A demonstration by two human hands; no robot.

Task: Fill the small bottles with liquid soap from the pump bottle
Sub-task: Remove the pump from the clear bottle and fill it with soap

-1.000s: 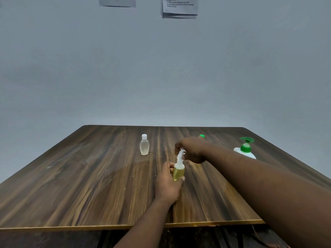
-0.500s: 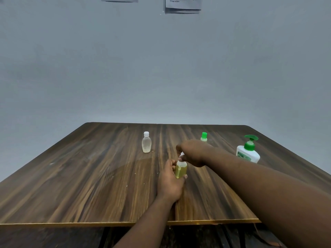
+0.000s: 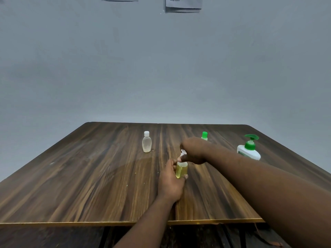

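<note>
We see the yellow-filled bottle [image 3: 181,170] upright at centre, white cap [image 3: 183,153] at its mouth; pump bottle [image 3: 249,151] stands far right

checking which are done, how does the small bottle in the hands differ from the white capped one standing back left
Contents: the held bottle holds yellow liquid; the white-capped bottle looks pale, nearly clear. Handling: the left hand grips the held bottle while the right hand pinches its white top; the white-capped bottle stands untouched on the table. Both are small and see-through.
</note>
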